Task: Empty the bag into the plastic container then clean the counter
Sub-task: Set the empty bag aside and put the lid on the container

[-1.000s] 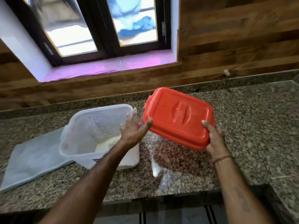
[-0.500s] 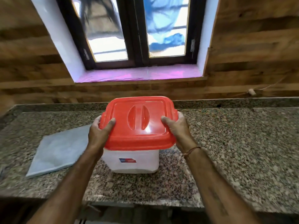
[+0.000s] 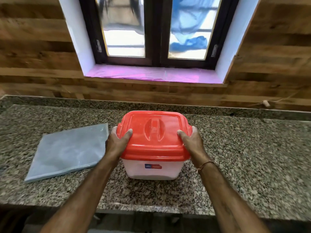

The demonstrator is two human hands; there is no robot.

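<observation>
A clear plastic container [image 3: 154,170] stands upright in the middle of the granite counter [image 3: 244,165], with a red lid [image 3: 154,133] sitting on top of it. My left hand [image 3: 117,142] grips the lid's left edge, thumb on top. My right hand [image 3: 192,141] grips the lid's right edge the same way. An empty, flat, translucent bag [image 3: 69,151] lies on the counter to the left of the container. White contents show faintly through the container's lower wall.
A wooden wall and a dark-framed window with a pink-lined sill [image 3: 151,74] rise behind the counter. A small plug on a cord [image 3: 266,103] lies at the back right. The counter's front edge runs just below my forearms.
One second ago I held the red lid tilted in the air to the right of the open container. It now sits on the container, with both hands gripping its sides.
</observation>
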